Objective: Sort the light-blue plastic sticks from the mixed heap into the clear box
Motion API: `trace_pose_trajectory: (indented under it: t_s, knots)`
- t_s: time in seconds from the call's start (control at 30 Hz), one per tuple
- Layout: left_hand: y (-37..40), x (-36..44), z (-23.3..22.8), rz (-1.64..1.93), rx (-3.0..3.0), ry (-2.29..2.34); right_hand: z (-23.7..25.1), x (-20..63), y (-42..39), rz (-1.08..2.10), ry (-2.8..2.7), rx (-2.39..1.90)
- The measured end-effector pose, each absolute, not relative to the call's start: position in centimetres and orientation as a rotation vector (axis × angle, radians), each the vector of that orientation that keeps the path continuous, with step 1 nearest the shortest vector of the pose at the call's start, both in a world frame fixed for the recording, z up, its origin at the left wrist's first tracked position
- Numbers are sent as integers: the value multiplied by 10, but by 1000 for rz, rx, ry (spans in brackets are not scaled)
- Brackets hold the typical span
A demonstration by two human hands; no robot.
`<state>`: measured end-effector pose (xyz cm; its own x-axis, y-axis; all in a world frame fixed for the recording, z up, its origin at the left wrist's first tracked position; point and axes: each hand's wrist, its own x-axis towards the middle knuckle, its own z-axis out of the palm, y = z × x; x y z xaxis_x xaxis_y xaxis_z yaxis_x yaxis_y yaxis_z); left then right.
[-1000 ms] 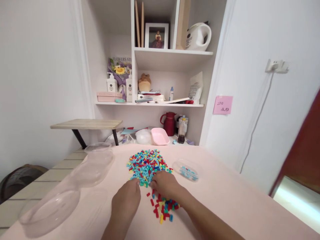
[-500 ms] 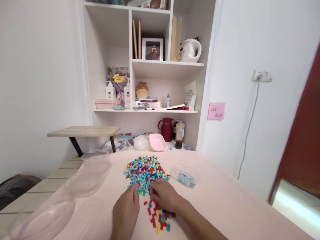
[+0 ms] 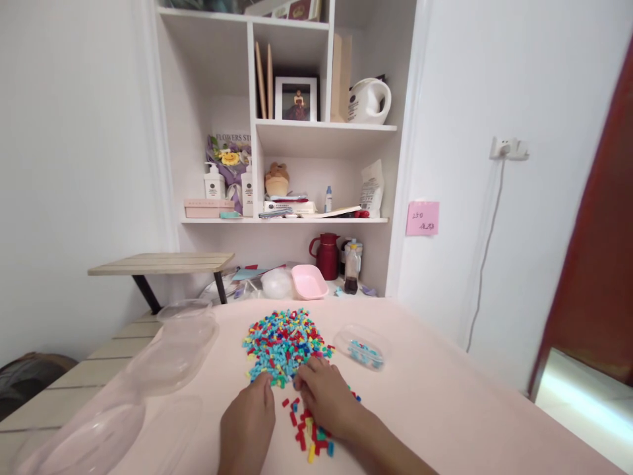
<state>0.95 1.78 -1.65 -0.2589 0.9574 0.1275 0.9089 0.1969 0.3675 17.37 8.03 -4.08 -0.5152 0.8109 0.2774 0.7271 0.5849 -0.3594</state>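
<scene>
A heap of small plastic pieces (image 3: pixel 284 340), mostly light blue with red, yellow, green and dark blue among them, lies on the pink tabletop (image 3: pixel 420 409). My left hand (image 3: pixel 248 419) is at the heap's near left edge, fingers curled and thumb against them; anything inside is hidden. At the near right edge, my right hand (image 3: pixel 324 394) has its fingers bent down and closed, and their tips are too small to show what they hold. Below that hand lies a smaller scatter of mostly red pieces (image 3: pixel 301 437), partly covered by the wrist.
Right of the heap stands a clear plastic container (image 3: pixel 363 346) with light blue pieces inside. Several clear containers (image 3: pixel 173 359) line the table's left side. Behind the table are a pink basin (image 3: pixel 310 282), a red jug (image 3: pixel 326 257) and a bottle with dark liquid (image 3: pixel 351 270).
My right hand has moved slightly back toward me from the heap, uncovering dark pieces beyond it. My left hand has drawn back a little too. The whole view has shifted slightly.
</scene>
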Motion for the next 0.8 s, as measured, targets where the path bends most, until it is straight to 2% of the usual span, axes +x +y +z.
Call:
trace_pose_trajectory:
  t_s: [0.23,0.8]
  knots:
    - [17,9,-17,561,1835,2333,-45,181,87,428,-2341,-1134]
    - [14,8,-16,609,1770,2369,-47,182,80,426,-2335,-1100]
